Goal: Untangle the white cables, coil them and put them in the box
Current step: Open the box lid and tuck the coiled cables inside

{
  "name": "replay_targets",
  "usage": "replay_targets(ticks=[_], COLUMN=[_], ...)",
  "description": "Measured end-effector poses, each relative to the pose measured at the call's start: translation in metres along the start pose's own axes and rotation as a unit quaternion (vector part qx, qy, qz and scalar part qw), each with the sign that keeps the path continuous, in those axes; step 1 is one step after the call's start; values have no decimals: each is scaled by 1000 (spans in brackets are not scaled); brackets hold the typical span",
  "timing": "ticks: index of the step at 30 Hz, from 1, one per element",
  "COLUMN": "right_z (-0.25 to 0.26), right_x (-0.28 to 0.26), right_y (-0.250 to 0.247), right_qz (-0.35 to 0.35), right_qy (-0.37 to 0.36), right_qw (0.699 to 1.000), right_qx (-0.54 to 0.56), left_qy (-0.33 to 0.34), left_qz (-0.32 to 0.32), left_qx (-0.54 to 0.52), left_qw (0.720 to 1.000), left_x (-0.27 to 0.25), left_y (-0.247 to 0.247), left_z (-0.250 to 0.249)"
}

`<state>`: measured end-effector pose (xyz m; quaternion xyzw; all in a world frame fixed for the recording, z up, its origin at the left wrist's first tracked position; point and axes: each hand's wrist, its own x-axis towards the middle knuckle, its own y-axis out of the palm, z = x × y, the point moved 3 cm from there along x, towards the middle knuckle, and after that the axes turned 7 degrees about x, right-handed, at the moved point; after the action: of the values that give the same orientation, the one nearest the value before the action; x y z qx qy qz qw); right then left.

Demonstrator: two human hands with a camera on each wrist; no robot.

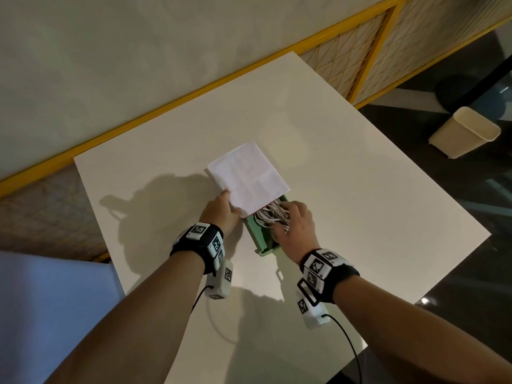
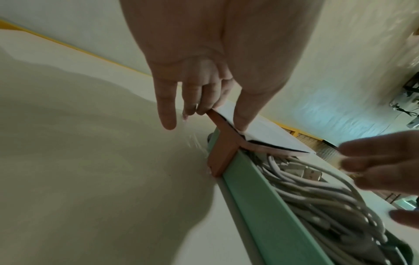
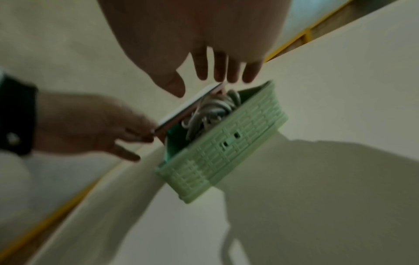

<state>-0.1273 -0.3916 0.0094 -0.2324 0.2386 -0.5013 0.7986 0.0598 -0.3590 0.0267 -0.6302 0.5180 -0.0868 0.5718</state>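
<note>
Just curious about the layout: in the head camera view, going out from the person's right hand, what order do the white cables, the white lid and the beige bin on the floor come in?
1. White cables: in the green box, under the right hand.
2. White lid: leftward, over the box's far end, gripped by the left hand.
3. Beige bin: off the table, on the floor, far right.

White table point(image 1: 332, 167); plaster wall point(image 1: 110, 65); yellow-framed lattice panel point(image 1: 360, 56); dark glossy floor point(image 1: 471, 259); cream bin point(image 1: 465, 131).
</note>
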Motion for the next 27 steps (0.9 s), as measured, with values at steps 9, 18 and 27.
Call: replay_targets(ticks=[9, 18, 27], right_z=[-40, -33, -27], right_x=[-20, 4, 19], right_y=[-16, 2, 0], right_qz=[-52, -15, -26], right_qy=[366, 448, 441], right_qw=[893, 848, 847], right_qx=[255, 283, 295], left_qy=[36, 57, 62], left_qz=[-24, -4, -7], left_qx=[60, 87, 76], left_qw=[997, 995, 995], left_x=[13, 17, 16], left_y=[-17, -16, -20], left_z=[4, 2, 1])
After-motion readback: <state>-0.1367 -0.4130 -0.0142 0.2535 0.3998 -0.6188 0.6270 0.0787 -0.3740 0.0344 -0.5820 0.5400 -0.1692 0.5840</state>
